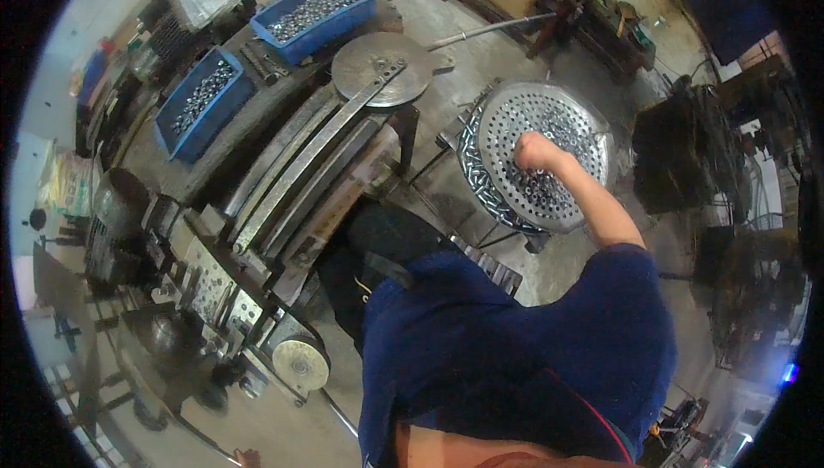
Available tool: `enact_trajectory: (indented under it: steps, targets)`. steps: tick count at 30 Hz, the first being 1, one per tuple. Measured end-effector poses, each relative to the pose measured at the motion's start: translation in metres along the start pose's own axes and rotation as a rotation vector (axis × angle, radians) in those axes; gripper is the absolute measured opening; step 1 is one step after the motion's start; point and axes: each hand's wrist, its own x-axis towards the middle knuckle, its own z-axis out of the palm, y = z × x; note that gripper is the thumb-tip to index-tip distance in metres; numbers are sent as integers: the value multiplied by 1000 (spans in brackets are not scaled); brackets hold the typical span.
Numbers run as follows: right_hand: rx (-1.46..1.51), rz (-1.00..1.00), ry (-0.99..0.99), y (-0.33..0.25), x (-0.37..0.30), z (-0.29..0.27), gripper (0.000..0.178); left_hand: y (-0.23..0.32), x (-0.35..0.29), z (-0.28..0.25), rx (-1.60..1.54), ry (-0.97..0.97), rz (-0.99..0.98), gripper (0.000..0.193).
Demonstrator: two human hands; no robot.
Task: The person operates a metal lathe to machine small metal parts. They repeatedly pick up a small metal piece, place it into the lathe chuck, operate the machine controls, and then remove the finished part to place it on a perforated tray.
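Note:
My right hand (536, 151) is over a round perforated metal tray (502, 116), its fingers curled inward among small metal parts. What it holds, if anything, is hidden by the hand. Loose shiny nut-like parts (558, 129) lie in a heap on the tray, around and beyond my fingers. Under the tray's left rim, many short metal pins or bolts (481, 181) fill a round container. My left hand is not identifiable here; a small brownish shape at the lower left edge is too unclear to name.
To my left stands a machine with long curved bars (318, 168) and a round steel disc (378, 69). Two blue bins (202, 112) of small metal parts sit on the bench beyond it. A pulley wheel (300, 365) is low on the left. Dark equipment (678, 150) lines the right.

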Motion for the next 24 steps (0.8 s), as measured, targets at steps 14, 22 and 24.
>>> enact_trajectory:
  steps: [14, 22, 24]
  targets:
    - [729, -1317, 108, -347, 13, -75, 41, 210, -52, 37, -463, -212, 823, 26]
    - [513, -1633, 243, -444, -18, -79, 37, 264, -68, 87, -808, -462, 870, 26]
    - [518, -1610, 168, -450, -20, -78, 35, 258, -67, 89, -900, -554, 786, 26]
